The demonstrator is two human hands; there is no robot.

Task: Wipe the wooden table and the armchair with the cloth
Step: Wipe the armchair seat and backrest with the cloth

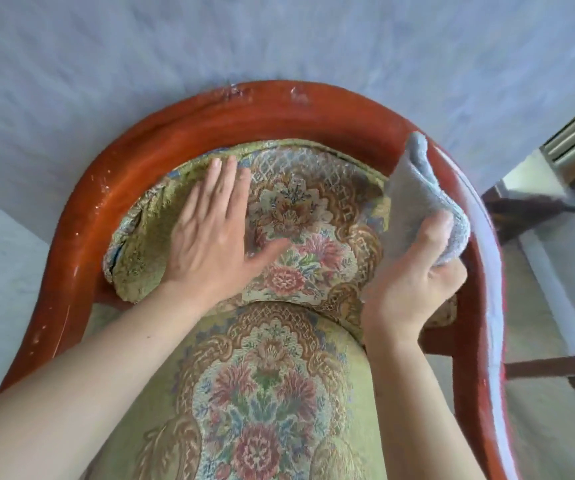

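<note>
**Armchair wipe: cloth at the right side of the frame**

Head view looked down into the armchair's curved, glossy red-brown wooden frame, which wrapped round a backrest and seat of green floral tapestry upholstery.

Left hand lay flat on the left part of the backrest padding, fingers straight and spread, holding nothing. Judged purpose: to brace the chair, or the loose padding, while the other hand worked.

Right hand gripped the bunched grey terry cloth, fingers curled round its lower end. The cloth stood up against the inner face of the frame at the right side of the backrest, where wood met padding; it appeared to touch the rail. Bunching probably gave a firm pad for rubbing along the curve.

White flecks showed on the frame's top and left side, so that part looked not yet wiped.

The wooden table could not be identified for certain; dark wooden furniture stood beyond the right arm of the chair.
</note>
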